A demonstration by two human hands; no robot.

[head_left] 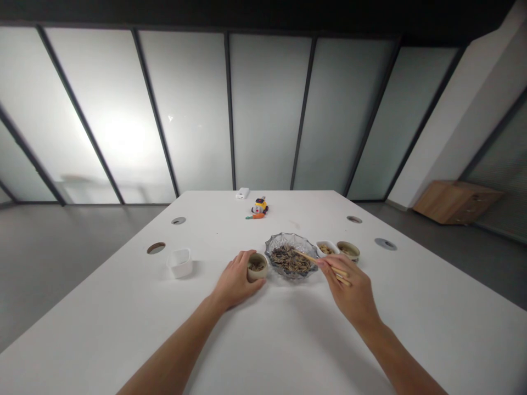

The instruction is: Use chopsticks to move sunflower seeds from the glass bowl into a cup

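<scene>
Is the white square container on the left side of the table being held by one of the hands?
No, the white square container sits alone, apart from the left hand, which grips a small round cup.

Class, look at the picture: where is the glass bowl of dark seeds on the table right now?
In the head view, the glass bowl sits just right of centre on the white table, between the small cup held by the left hand and the right hand's chopsticks.

Both forearms are bare from the lower edge of the view up to the wrists, with no sleeve showing on either. The left hand (235,281) and the right hand (351,293) are bare too: no glove, ring, watch or band shows on the fingers or wrists. Both forearms look slim.
</scene>
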